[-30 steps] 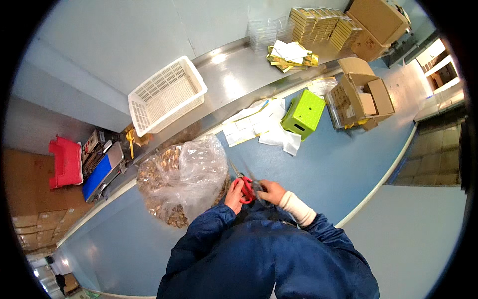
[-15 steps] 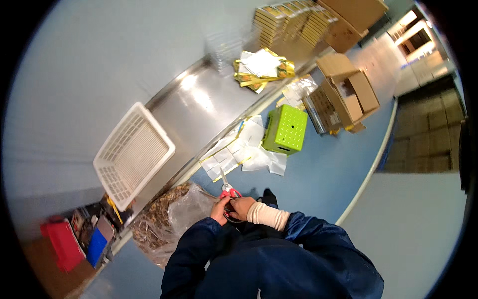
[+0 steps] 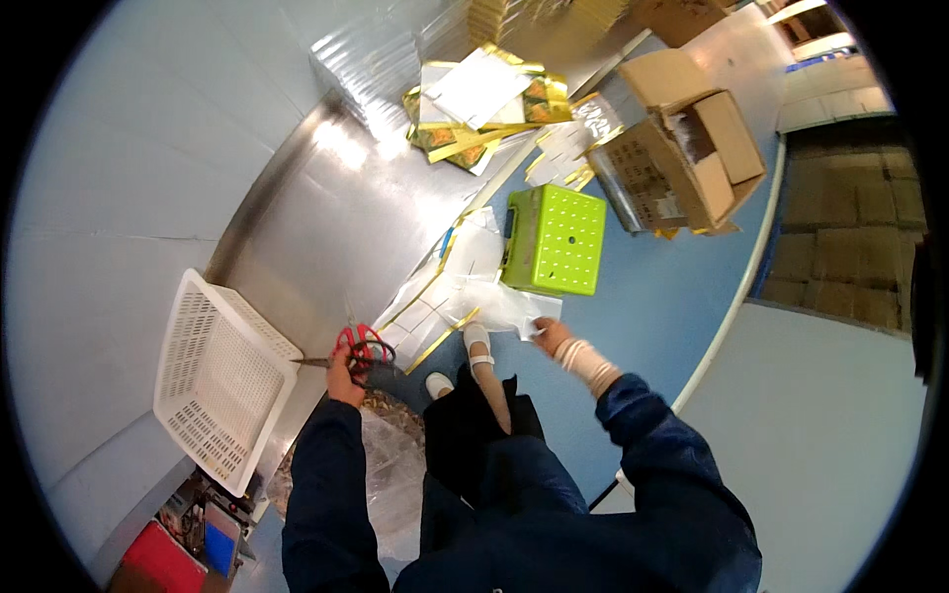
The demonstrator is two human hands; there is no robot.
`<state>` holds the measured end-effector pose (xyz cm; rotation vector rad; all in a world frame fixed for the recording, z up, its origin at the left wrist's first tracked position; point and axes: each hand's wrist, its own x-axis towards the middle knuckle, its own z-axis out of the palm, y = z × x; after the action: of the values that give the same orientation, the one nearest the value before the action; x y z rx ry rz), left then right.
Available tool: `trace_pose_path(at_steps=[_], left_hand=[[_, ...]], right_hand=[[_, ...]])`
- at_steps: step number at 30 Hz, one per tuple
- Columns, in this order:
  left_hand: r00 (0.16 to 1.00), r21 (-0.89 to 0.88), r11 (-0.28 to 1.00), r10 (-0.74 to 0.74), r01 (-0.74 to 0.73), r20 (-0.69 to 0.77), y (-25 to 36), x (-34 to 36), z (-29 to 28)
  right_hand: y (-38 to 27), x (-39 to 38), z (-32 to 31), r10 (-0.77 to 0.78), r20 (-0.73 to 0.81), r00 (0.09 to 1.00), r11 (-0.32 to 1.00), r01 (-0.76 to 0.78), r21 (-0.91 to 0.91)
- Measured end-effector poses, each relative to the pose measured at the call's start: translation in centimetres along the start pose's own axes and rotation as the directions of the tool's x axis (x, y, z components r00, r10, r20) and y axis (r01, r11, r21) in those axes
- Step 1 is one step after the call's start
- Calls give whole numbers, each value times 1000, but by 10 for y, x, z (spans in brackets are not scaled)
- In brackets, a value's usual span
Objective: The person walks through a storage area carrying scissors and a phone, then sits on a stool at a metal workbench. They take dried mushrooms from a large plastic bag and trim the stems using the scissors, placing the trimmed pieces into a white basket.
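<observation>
My left hand [image 3: 344,366] grips two pairs of scissors, one red-handled [image 3: 364,334] and one dark-handled [image 3: 376,362], near the rim of a white slatted basket [image 3: 226,390] on the steel ledge. My right hand [image 3: 549,336], slightly blurred and with curled fingers, is over the corner of white sheets [image 3: 494,306] on the floor; whether it touches or grips them is unclear. Beside the sheets stands a green plastic stool [image 3: 559,242]. A plastic bag of brown pieces [image 3: 395,484] lies below, partly hidden by my left arm.
The steel ledge [image 3: 277,237] holds printed yellow pouches [image 3: 445,138] and stacked clear trays [image 3: 361,69]. An open cardboard box [image 3: 727,148] is at right. A blue-and-red pile of items [image 3: 217,544] is lower left. My white shoes [image 3: 477,341] are on the floor.
My hands have separated: both scissors moved left in my left hand, while my right hand let go and moved rightward toward the sheets. The view has shifted, bringing the ledge and stool closer.
</observation>
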<state>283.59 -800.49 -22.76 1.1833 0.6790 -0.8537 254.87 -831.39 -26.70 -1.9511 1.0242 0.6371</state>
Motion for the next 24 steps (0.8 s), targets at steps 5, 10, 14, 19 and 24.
trace_pose_path(at_steps=[5, 10, 14, 19, 24], left_hand=[[987, 24, 988, 154, -155, 40, 28, 95, 18], [977, -106, 983, 133, -152, -168, 38, 159, 31], [978, -36, 994, 93, -101, -188, 30, 176, 44], [915, 129, 975, 216, -182, -340, 56, 186, 36], [864, 324, 888, 420, -327, -279, 58, 177, 41]], right_hand=[[69, 114, -48, 199, -107, 974, 975, -208, -78], [100, 215, -52, 243, -271, 931, 950, -285, -127], [184, 232, -64, 331, -277, 902, 943, -328, 58], [164, 290, -52, 297, -315, 902, 950, -313, 1], [179, 291, -76, 280, -173, 944, 959, -269, 87]])
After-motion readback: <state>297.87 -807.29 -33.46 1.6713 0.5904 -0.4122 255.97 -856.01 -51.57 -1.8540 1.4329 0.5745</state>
